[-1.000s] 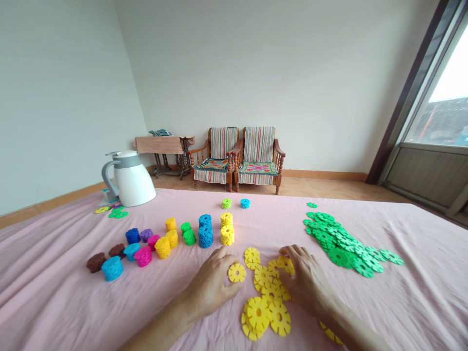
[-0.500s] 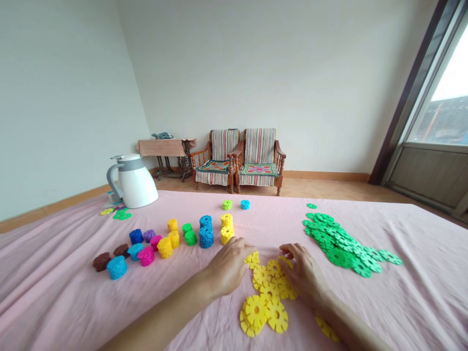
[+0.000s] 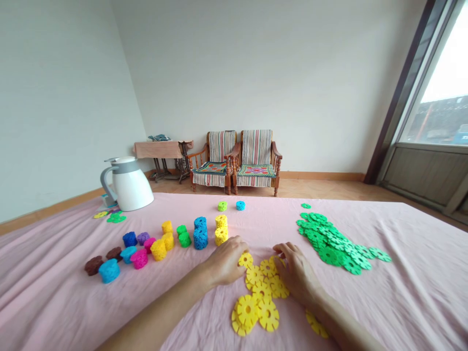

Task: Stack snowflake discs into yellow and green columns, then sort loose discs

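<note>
My left hand [image 3: 227,261] is closed, with its fingertips at the edge of a yellow slotted plastic disc [image 3: 245,260]. My right hand [image 3: 298,270] bends over the right side of a loose pile of yellow discs [image 3: 262,291]. Its fingers are curled down around a yellow disc [image 3: 277,262], partly hidden beneath them. One more yellow disc [image 3: 316,323] lies partly under my right wrist. Just beyond my left hand stand two yellow disc stacks [image 3: 221,229], close together.
Green discs [image 3: 338,246] spread in a heap on the right. Blue stacks [image 3: 200,234], pink stacks [image 3: 139,258], brown stacks [image 3: 94,265] and others stand at left. A white jug [image 3: 132,187] is at the back left on the pink cloth [image 3: 58,317]. Two wooden chairs [image 3: 256,170] stand beyond.
The whole view has shifted slightly, so things sit further left. The yellow disc at my left fingertips shows more of its face. My right hand keeps its place over the pile.
</note>
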`<state>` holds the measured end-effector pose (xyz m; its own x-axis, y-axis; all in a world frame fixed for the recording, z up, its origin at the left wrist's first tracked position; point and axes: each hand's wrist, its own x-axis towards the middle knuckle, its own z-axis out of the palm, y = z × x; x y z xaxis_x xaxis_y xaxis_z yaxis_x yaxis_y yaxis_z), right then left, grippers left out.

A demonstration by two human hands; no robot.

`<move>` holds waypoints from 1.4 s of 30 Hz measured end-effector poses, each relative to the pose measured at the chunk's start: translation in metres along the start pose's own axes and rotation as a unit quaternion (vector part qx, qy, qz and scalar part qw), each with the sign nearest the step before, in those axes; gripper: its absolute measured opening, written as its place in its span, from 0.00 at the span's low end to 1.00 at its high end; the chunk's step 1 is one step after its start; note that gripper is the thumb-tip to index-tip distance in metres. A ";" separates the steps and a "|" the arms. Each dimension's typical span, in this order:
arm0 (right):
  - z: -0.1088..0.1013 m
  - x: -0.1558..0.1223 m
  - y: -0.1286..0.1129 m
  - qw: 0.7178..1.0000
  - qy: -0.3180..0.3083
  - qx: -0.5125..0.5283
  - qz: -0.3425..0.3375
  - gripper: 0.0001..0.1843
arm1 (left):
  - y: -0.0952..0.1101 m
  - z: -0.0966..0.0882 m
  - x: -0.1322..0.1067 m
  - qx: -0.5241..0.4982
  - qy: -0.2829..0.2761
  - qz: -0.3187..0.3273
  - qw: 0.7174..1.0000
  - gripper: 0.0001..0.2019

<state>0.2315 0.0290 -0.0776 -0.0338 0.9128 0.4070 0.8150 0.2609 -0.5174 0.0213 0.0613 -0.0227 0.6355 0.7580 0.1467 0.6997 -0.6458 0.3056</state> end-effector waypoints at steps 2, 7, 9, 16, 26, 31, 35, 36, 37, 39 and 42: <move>0.001 0.000 0.001 1.000 0.001 0.000 -0.001 0.12 | 0.000 -0.009 -0.004 -0.004 0.017 -0.008 1.000 0.16; 0.004 0.000 0.005 1.000 0.006 -0.003 -0.014 0.11 | -0.009 -0.031 -0.025 -0.044 0.006 -0.041 0.998 0.20; 0.005 0.000 0.007 1.000 0.008 -0.003 -0.018 0.11 | -0.015 -0.032 -0.033 -0.057 -0.013 -0.035 0.998 0.21; 0.004 0.000 0.006 1.000 0.003 -0.007 -0.023 0.11 | -0.025 -0.018 -0.040 -0.066 -0.013 -0.004 0.998 0.21; 0.001 0.000 0.003 1.000 -0.007 -0.001 -0.019 0.11 | -0.021 -0.029 -0.039 -0.070 -0.024 -0.008 0.997 0.22; 0.001 0.000 0.002 1.000 -0.006 -0.003 -0.019 0.11 | -0.009 -0.031 -0.023 -0.064 -0.034 0.011 0.997 0.18; 0.004 0.000 0.004 1.000 0.002 -0.001 -0.018 0.11 | -0.008 -0.018 -0.003 -0.019 -0.050 0.068 0.996 0.21; 0.005 0.000 0.005 1.000 0.006 0.001 -0.017 0.11 | -0.008 -0.015 0.002 -0.006 -0.059 0.076 0.995 0.21; 0.006 0.001 0.006 1.000 0.010 0.004 -0.015 0.11 | -0.009 -0.013 0.006 0.008 -0.070 0.080 0.994 0.21; 0.007 0.001 0.007 1.000 0.014 0.008 -0.014 0.10 | -0.010 -0.011 0.013 0.031 -0.093 0.077 0.992 0.17; 0.006 0.001 0.006 1.000 0.013 0.010 -0.013 0.11 | -0.010 -0.012 0.019 0.050 -0.107 0.073 0.990 0.14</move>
<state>0.2329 0.0332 -0.0852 -0.0397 0.8968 0.4407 0.8023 0.2915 -0.5209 0.0221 0.0836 -0.0114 0.7791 0.6264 -0.0234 0.6176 -0.7607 0.1998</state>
